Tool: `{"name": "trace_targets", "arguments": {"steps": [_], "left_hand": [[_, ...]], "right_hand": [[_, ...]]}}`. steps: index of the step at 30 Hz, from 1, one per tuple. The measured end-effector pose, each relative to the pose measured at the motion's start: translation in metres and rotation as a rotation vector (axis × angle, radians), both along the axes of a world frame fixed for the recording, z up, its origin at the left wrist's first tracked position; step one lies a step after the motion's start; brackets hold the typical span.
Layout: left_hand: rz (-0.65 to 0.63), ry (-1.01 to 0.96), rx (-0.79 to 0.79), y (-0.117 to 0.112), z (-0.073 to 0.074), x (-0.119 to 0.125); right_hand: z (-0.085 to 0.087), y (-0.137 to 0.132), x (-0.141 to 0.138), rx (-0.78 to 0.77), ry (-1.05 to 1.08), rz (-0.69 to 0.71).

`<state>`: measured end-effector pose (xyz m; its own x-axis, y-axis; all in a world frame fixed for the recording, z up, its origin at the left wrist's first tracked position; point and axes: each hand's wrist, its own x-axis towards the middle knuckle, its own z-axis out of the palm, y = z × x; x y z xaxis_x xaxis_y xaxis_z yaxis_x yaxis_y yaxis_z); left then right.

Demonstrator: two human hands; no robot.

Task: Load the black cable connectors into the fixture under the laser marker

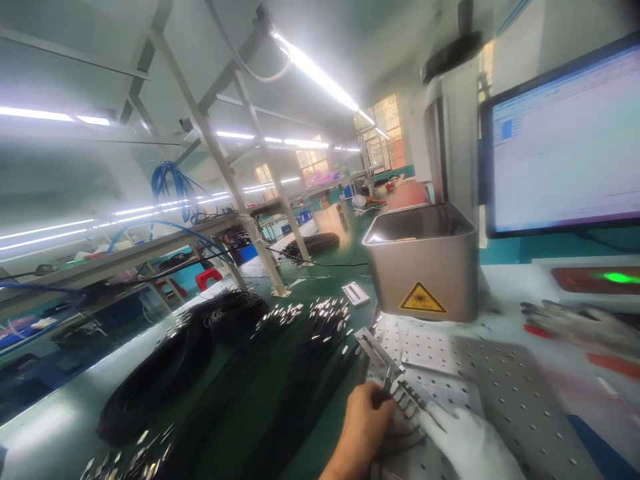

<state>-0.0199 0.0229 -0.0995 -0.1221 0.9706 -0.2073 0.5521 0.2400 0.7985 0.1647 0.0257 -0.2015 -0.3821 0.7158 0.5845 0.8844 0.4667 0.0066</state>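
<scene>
Far left, a metal shelf frame [150, 247] runs along the bench, with blue cables [173, 187] looped over it and a red stool [209, 277] beyond. On the green bench top [60, 427] lies a long bundle of black cables [165, 373], curving from the near left up toward the middle. Just right of it, more black cables end in rows of shiny metal plugs [325, 313], fanned out near the middle of the bench. A small white tray [355, 293] sits just beyond the plugs.

Near the bottom middle, the bare left hand [365, 427] is curled, its fingers closed around a small bunch of cable ends with metal tips [407, 393]. Touching it on the right, the right hand [465, 443] wears a white glove; its fingers point left and rest against the same metal tips, though the blur hides whether they pinch them. Both hands sit at the near left edge of a grey plate full of holes [520, 393], on which a narrow metal fixture [377, 353] lies just beyond the tips.

Behind the plate stands a metal box [425, 267] bearing a yellow warning sticker [422, 299]. Farther right, a monitor [565, 140] glows, a green light [620, 277] shines below it, and a grey glove [575, 323] lies on the table.
</scene>
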Motion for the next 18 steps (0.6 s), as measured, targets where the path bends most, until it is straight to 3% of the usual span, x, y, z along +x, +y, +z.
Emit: {"name": "trace_targets", "arguments": {"steps": [3, 8, 18], "left_hand": [[0.040, -0.078, 0.026, 0.003, -0.009, -0.007], [0.009, -0.023, 0.060, 0.007, -0.017, -0.008], [-0.075, 0.236, -0.063, -0.003, 0.013, 0.008]], "right_hand": [[-0.014, 0.008, -0.005, 0.018, -0.069, -0.044], [-0.024, 0.011, -0.011, 0.001, -0.058, -0.095], [-0.005, 0.004, -0.008, -0.004, -0.120, -0.092]]}}
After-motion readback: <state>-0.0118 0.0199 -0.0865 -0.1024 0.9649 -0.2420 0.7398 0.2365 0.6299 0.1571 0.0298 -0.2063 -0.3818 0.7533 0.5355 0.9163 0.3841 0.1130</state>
